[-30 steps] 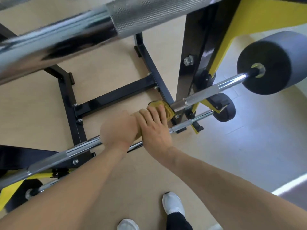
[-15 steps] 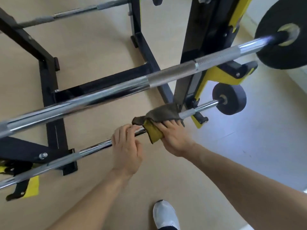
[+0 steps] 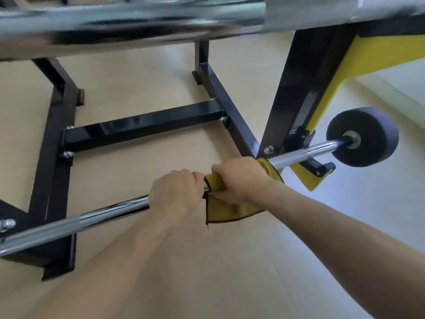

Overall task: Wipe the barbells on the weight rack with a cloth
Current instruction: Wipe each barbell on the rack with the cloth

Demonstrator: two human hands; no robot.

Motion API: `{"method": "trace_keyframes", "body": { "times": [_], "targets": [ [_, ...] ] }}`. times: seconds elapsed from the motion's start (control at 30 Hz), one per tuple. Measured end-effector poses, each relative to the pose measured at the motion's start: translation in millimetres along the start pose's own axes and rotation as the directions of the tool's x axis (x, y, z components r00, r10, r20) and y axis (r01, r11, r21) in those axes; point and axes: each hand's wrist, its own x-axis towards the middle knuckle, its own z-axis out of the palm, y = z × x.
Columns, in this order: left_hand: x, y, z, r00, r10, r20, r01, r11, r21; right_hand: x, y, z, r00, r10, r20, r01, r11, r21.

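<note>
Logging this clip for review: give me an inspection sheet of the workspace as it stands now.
Surface: tan floor under the rack, paler floor at right.
Job's things: lower barbell resting on the black and yellow rack, round grey weight on its right end; yellow cloth wrapped round the bar, a corner hanging below; an upper barbell crosses the top, blurred.
Clutter: nothing seen.
Grips: left hand grips the bare bar beside the cloth; right hand grips the cloth round the bar.
Cables: nothing seen.
Surroundings: rack's black base frame bolted together on the floor.
</note>
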Motion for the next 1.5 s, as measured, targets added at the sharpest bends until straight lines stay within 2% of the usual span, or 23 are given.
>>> {"method": "trace_keyframes", "body": {
  "times": [0.07, 0.13, 0.2, 0.27, 0.3, 0.37, 0.4, 0.43, 0.53, 0.6, 0.63, 0.7, 0.77, 0.83, 0.9, 0.97, 1.03, 1.07, 1.13, 1.2, 1.3, 1.4, 1.5],
  "targets": [
    [0, -2, 2, 0.999, 0.035, -0.009, -0.035, 0.999, 0.036, -5, 5, 7, 0.994, -0.018, -0.104, 0.022, 0.999, 0.041],
    [0, -3, 1, 1.0, -0.011, -0.017, 0.01, 1.0, -0.019, -17, 28, 11, 0.991, 0.026, -0.134, -0.023, 1.0, 0.02],
    [-1, -3, 1, 0.998, -0.057, -0.003, 0.056, 0.995, -0.083, -30, 65, 8, 0.98, 0.195, -0.049, -0.196, 0.98, -0.018],
    [-3, 0, 2, 0.996, -0.086, 0.01, 0.087, 0.989, -0.118, -43, 91, 4, 0.925, 0.38, -0.021, -0.379, 0.925, 0.02],
    [-3, 0, 1, 0.994, -0.107, 0.008, 0.107, 0.986, -0.127, -45, 93, 7, 0.896, 0.437, -0.082, -0.436, 0.899, 0.033],
    [-2, 1, 1, 0.988, -0.152, -0.01, 0.149, 0.978, -0.146, -39, 73, 22, 0.811, 0.508, -0.289, -0.519, 0.854, 0.046],
    [-2, 3, 0, 0.986, -0.165, -0.02, 0.16, 0.974, -0.16, -32, 52, 30, 0.768, 0.518, -0.377, -0.526, 0.846, 0.091],
    [-3, 3, 0, 0.984, -0.174, -0.029, 0.166, 0.971, -0.172, -24, 27, 35, 0.756, 0.491, -0.432, -0.48, 0.865, 0.144],
    [-5, 1, 3, 0.985, -0.153, -0.079, 0.138, 0.977, -0.165, -14, -20, 42, 0.831, 0.273, -0.485, -0.19, 0.958, 0.214],
    [-4, -2, 6, 0.989, -0.114, -0.09, 0.1, 0.984, -0.148, -20, -5, 44, 0.862, 0.099, -0.497, -0.028, 0.988, 0.149],
    [-3, -3, 7, 0.991, -0.106, -0.082, 0.094, 0.985, -0.143, -25, 14, 46, 0.878, 0.053, -0.476, -0.009, 0.996, 0.094],
    [-2, -3, 7, 0.99, -0.131, -0.055, 0.12, 0.979, -0.166, -37, 55, 42, 0.904, 0.119, -0.41, -0.13, 0.992, 0.002],
    [-2, -3, 8, 0.989, -0.142, -0.039, 0.133, 0.976, -0.172, -45, 87, 38, 0.886, 0.305, -0.35, -0.331, 0.944, -0.014],
    [-2, -2, 9, 0.989, -0.142, -0.045, 0.135, 0.98, -0.146, -45, 90, 37, 0.81, 0.465, -0.358, -0.471, 0.879, 0.074],
    [-3, -1, 10, 0.988, -0.142, -0.055, 0.135, 0.984, -0.115, -35, 64, 39, 0.716, 0.567, -0.407, -0.561, 0.815, 0.149],
    [-1, 0, 11, 0.984, -0.156, -0.081, 0.147, 0.983, -0.108, -17, 12, 44, 0.709, 0.509, -0.488, -0.485, 0.854, 0.187],
    [-3, 0, 10, 0.981, -0.149, -0.125, 0.135, 0.984, -0.113, -5, -42, 49, 0.776, 0.391, -0.495, -0.333, 0.921, 0.204],
    [-3, 0, 10, 0.979, -0.147, -0.141, 0.131, 0.984, -0.117, -3, -56, 48, 0.807, 0.336, -0.486, -0.264, 0.941, 0.211],
    [-4, -2, 8, 0.982, -0.131, -0.134, 0.115, 0.986, -0.12, -8, -42, 47, 0.85, 0.224, -0.477, -0.16, 0.972, 0.171],
    [-4, -4, 11, 0.989, -0.083, -0.12, 0.073, 0.993, -0.089, -28, 12, 46, 0.86, 0.241, -0.45, -0.212, 0.971, 0.113],
    [-1, -5, 13, 0.994, -0.026, -0.106, 0.024, 1.0, -0.015, -55, 85, 36, 0.788, 0.499, -0.362, -0.488, 0.863, 0.129],
    [-1, -2, 12, 0.995, -0.046, -0.086, 0.048, 0.999, 0.023, -41, 65, 41, 0.696, 0.598, -0.398, -0.575, 0.795, 0.191],
    [-1, -1, 13, 0.995, -0.038, -0.092, 0.039, 0.999, 0.003, -23, 7, 55, 0.667, 0.526, -0.527, -0.456, 0.848, 0.27]
  ]
}}
